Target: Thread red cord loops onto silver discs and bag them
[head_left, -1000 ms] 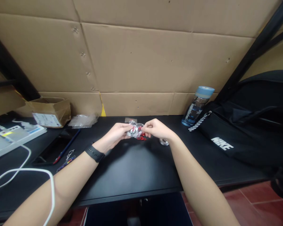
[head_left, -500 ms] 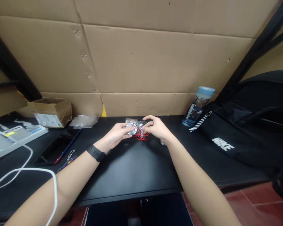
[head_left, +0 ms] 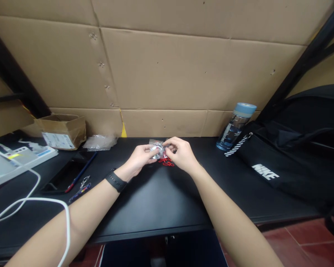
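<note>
Near the far edge of the black table [head_left: 158, 202], just in front of the cardboard wall [head_left: 183, 74], a small shiny bundle [head_left: 157, 152] is sitting between two hands, and the left hand [head_left: 139, 158] is doing the holding! Its fingers are pinching the bundle's left side, the thumb lying across a round, silvery face. Over on the other side, the right hand [head_left: 182, 154] is curling in, thumb and forefinger bent toward the bundle's right edge; whether those fingers are gripping or only touching, I can't tell. Underneath, loops of red cord [head_left: 167, 162] are spilling out toward the table's front.

Now, the handling: this is looking like a light piece, easily carried in one pinch. The silvery part is probably stiff, while what seems to be clear wrapping around it is likely crinkling and slipping under the skin. The cord is looking limp, apt to snag. So the firm round rim is offering the best hold, thumb on top, fingers behind, loose loops hanging free.
</note>
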Demonstrator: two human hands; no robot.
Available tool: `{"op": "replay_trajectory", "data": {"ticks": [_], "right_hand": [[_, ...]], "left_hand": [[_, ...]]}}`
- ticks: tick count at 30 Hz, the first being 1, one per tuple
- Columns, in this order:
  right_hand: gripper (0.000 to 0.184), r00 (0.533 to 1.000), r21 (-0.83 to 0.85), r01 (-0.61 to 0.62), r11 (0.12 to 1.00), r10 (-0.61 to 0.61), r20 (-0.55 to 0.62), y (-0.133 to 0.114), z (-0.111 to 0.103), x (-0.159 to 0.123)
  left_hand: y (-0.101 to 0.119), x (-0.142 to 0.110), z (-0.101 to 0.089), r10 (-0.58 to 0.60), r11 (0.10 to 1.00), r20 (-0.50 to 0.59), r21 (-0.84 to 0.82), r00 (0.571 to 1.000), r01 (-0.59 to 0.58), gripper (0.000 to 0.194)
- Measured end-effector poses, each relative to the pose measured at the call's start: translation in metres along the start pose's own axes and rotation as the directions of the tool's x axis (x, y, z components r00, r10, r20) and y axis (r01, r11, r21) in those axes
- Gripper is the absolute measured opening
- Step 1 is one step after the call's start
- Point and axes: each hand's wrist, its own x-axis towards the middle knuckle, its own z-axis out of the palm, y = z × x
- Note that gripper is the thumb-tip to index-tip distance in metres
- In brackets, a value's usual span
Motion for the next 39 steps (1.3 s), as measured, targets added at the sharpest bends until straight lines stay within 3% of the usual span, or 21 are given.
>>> {"op": "replay_trajectory", "data": {"ticks": [6,10,13,21,24,27,30,34,39], "right_hand": [[0.019,0.996,0.007,0.029,1.0,-0.03,0.089,-0.007,0.01,-0.003],[0.04,0.994,-0.007,0.077,0.997,-0.076,0.081,-0.006,0.006,-0.001],[0.045,0.995,-0.005,0.062,0.998,-0.062,0.077,-0.004,0.004,0.0],[0.049,0.99,0.162,-0.068,0.984,0.046,0.134,-0.001,0.007,-0.003],[0.042,0.995,0.171,-0.07,0.983,0.058,0.075,0.003,0.001,0.0],[0.038,0.998,0.054,-0.057,0.997,0.057,-0.008,0.008,-0.012,0.003],[0.045,0.991,0.02,-0.104,0.994,0.102,0.089,0.013,-0.021,0.005],[0.045,0.942,0.213,-0.276,0.937,0.22,0.253,0.019,-0.019,0.004],[0.03,0.923,0.274,-0.354,0.894,0.286,0.258,0.025,-0.016,0.005]], "left_hand": [[0.0,-0.002,0.002,0.059,0.998,0.09,-0.01,0.994,-0.059,0.049],[0.002,-0.003,0.003,0.062,0.998,0.117,-0.014,0.991,-0.06,0.04],[0.004,-0.005,0.005,0.08,0.996,0.171,-0.042,0.982,-0.074,0.035],[-0.005,0.001,0.009,0.202,0.967,0.184,0.117,0.962,-0.226,0.063],[-0.005,0.003,0.004,0.213,0.951,0.196,0.183,0.957,-0.249,0.055],[-0.003,0.004,-0.002,0.18,0.935,0.247,0.258,0.952,-0.243,0.052],[0.0,0.004,-0.005,0.176,0.918,0.291,0.296,0.94,-0.264,0.058],[0.003,0.004,-0.007,0.223,0.904,0.286,0.297,0.932,-0.308,0.059],[0.007,0.004,-0.01,0.17,0.945,0.215,0.243,0.962,-0.221,0.068]]}}
